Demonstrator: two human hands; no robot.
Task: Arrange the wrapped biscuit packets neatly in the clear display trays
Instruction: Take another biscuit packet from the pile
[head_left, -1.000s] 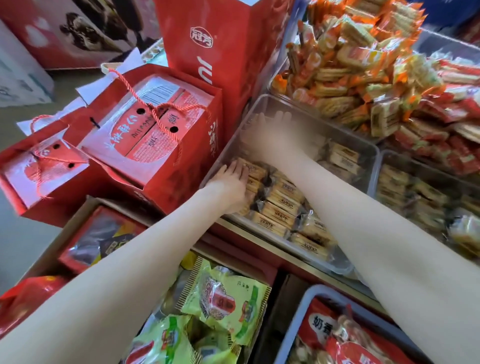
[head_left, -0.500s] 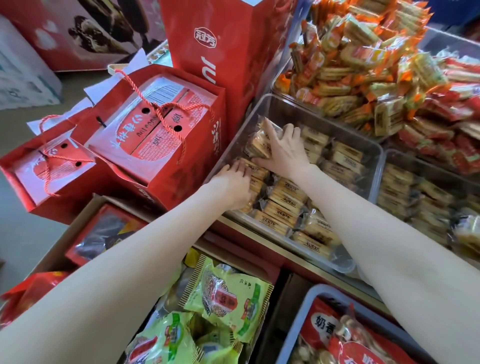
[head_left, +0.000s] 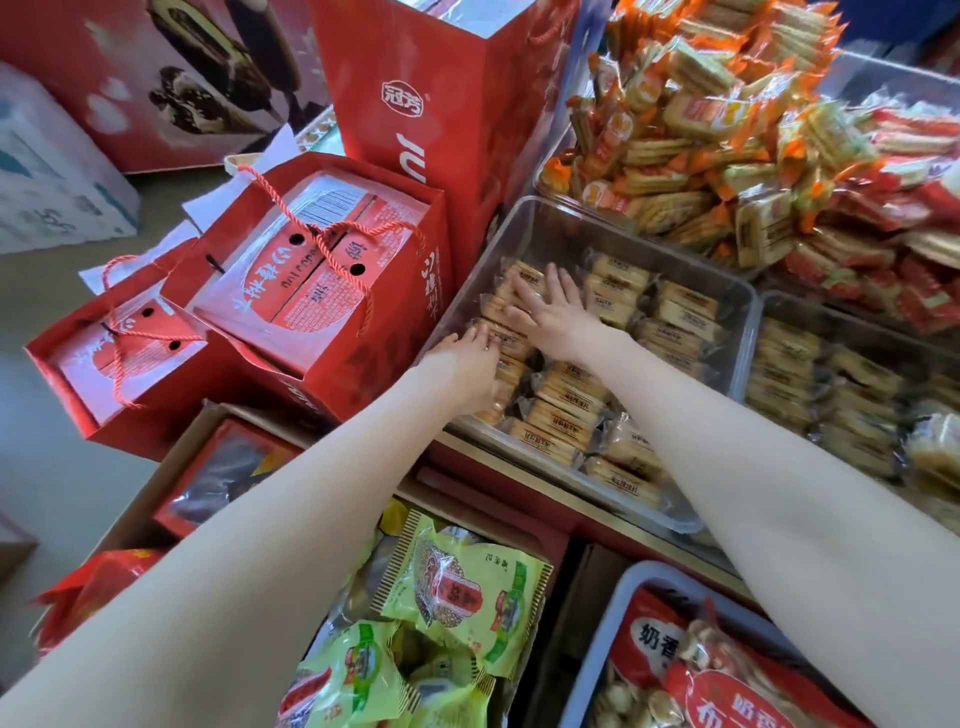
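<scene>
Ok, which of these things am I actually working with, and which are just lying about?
In the job:
- clear tray
- biscuit packets in it
- left hand and right hand, both resting on the packets
- second clear tray beside it

Lying about:
- red gift bags
- green snack packs
- orange-wrapped biscuit heap

— From where does the view look?
— There is only one, from the person's head. It faces forward and steeply down.
— How near is it?
— At arm's reach: both forearms come in from the bottom edge, and the tray (head_left: 524, 218) sits near the middle. The wide lens bends the edges.
</scene>
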